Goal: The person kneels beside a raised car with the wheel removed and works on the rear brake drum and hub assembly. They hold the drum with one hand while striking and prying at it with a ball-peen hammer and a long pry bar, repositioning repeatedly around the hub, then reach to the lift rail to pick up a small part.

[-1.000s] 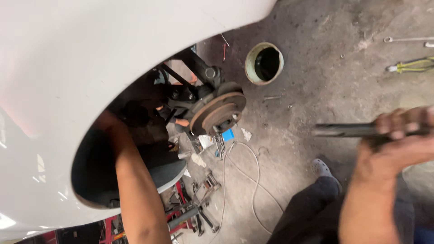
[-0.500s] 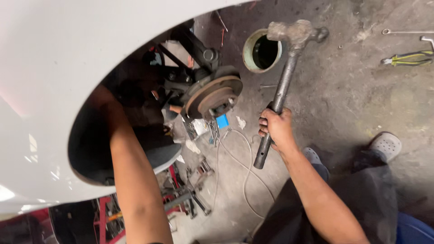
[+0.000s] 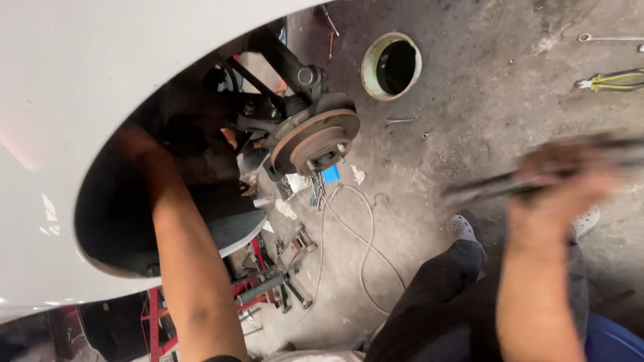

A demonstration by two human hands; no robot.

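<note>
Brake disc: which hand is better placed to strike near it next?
Right. The right hand grips the hammer handle, raised and blurred. The left hand is reaching inside the wheel arch, behind the brake disc.

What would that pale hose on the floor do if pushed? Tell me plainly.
The hose lies in loose curves on the concrete, so it is probably floppy and would bend or slide rather than move as one piece. It looks thin, so likely light. One end runs toward the brake disc and may be attached, which would hold it back.

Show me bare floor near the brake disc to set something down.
Bare concrete lies right of the brake disc, between the round floor opening and the yellow-handled tool. Below the disc it's crowded: hose, red jack stand, scraps.
</note>
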